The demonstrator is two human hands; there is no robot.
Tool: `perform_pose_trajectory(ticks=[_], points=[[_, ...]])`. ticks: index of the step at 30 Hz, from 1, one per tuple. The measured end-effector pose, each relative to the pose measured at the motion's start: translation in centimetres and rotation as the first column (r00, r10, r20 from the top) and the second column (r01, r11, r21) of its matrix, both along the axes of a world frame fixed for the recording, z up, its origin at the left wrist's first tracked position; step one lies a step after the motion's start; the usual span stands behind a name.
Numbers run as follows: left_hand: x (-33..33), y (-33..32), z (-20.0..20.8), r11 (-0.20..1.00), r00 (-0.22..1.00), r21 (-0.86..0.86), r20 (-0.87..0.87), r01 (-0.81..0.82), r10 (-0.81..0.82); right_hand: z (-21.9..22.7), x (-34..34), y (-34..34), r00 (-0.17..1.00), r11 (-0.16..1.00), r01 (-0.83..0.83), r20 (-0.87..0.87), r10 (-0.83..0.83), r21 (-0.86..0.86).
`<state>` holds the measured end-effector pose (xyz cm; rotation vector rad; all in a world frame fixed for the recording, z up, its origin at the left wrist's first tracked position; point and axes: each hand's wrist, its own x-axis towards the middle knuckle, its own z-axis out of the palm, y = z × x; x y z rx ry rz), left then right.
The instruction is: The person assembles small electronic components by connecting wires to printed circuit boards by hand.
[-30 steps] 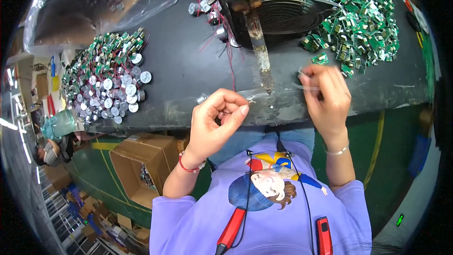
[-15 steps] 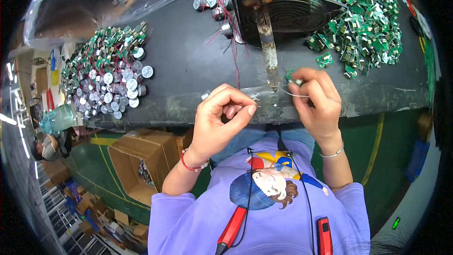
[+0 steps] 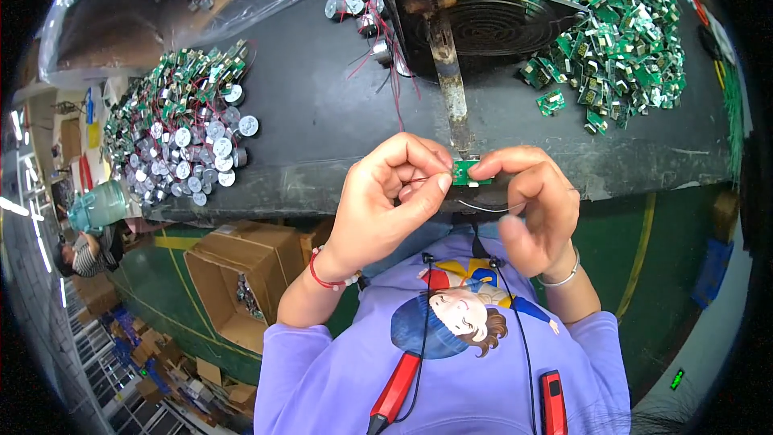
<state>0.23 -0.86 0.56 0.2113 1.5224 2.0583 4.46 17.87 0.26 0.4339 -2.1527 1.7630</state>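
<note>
Head view: left hand (image 3: 386,205), right hand (image 3: 535,201) now together, fingers pinching small green circuit board (image 3: 462,171).

I work at an electronics assembly bench (image 3: 322,125): heaps of green circuit boards (image 3: 624,40), wired round parts (image 3: 181,141), cartons (image 3: 241,270) below.
</note>
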Motion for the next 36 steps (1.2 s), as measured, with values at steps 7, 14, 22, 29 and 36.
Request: perform_pose_trajectory(ticks=[7,14,22,29,36], points=[[-0.6,0.3,0.0,0.999,0.999,-0.008,0.006,-0.042,0.042,-0.4,-0.7,-0.1,0.995,0.993,0.080,-0.073,-0.073,0.088],[-0.6,1.0,0.1,0.993,0.994,0.033,0.018,-0.112,0.111,-0.4,-1.1,-0.2,0.988,0.990,0.106,-0.119,-0.095,0.092],[-0.3,1.2,0.4,0.991,0.991,0.024,-0.011,-0.131,0.131,-0.4,-1.0,-0.8,0.979,0.981,0.168,-0.131,-0.154,0.097],[-0.1,1.2,-0.3,0.992,0.992,0.005,0.011,-0.123,0.123,-0.8,-0.9,-0.6,0.982,0.985,0.154,-0.124,-0.143,0.083],[-0.6,0.3,0.6,0.770,0.783,-0.510,-0.621,-0.383,-0.022,-0.8,-0.7,-0.7,0.981,0.978,0.187,-0.079,-0.180,0.088]])
